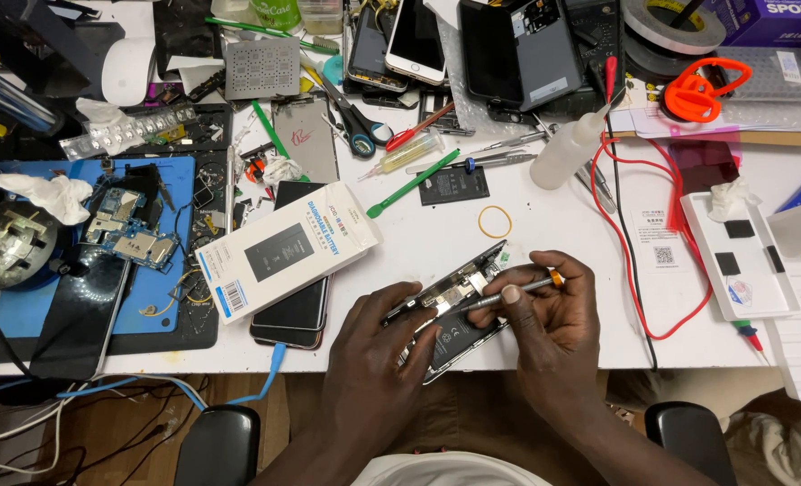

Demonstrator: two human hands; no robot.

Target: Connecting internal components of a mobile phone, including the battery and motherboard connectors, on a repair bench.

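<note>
Low centre of the frame, our left hand (373, 346) clasps the opened phone (454, 310) from the side, steadying it at the table (553, 225) edge. Our right hand (549, 319) pinches a screwdriver (508, 293), tip inside the phone. Farther left lies a white box (285, 249); upper middle, scissors (355, 121).

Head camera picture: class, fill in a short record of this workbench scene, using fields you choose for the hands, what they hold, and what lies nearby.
Setting: cluttered white workbench
Left hand: steadies an opened phone at the bench's near edge
Right hand: grips a thin metal screwdriver, tip over the phone's insides
Left of hands: white battery box lying on a dark phone
Beyond hands: yellow rubber band, green tool, clear squeeze bottle
Far left: blue mat with a circuit board
</note>
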